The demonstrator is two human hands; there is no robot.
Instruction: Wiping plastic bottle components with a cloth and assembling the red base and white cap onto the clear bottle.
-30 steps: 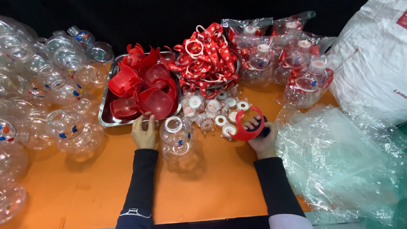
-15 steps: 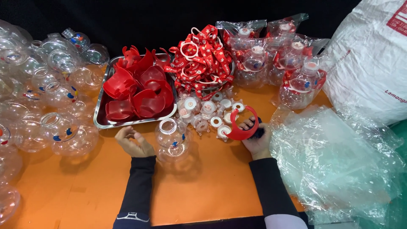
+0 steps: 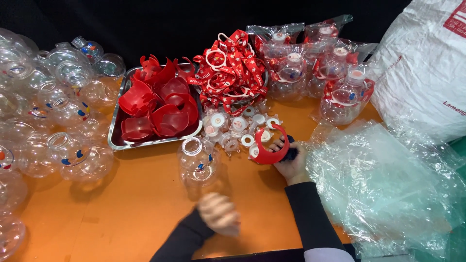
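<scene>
A clear round plastic bottle (image 3: 197, 161) stands upright on the orange table (image 3: 126, 204), open mouth up. My right hand (image 3: 290, 160) rests to its right, fingers closed around a curved red plastic piece (image 3: 268, 150) and something dark under it. My left hand (image 3: 219, 213) is blurred, low in the view near my body, below the bottle and not touching it; whether it holds anything cannot be made out. Small white caps (image 3: 233, 128) lie in a heap just left of my right hand.
A metal tray (image 3: 116, 138) holds red curved pieces. Red printed straps (image 3: 228, 73) are piled behind the caps. Several clear bottles (image 3: 48, 111) crowd the left side. Bagged bottles (image 3: 315, 73) stand at the back right, loose clear plastic bags (image 3: 388, 184) and a white sack (image 3: 427, 73) on the right.
My left hand has pulled back from the tray's front edge toward my body, moving fast. The right hand keeps the red piece in about the same spot.
</scene>
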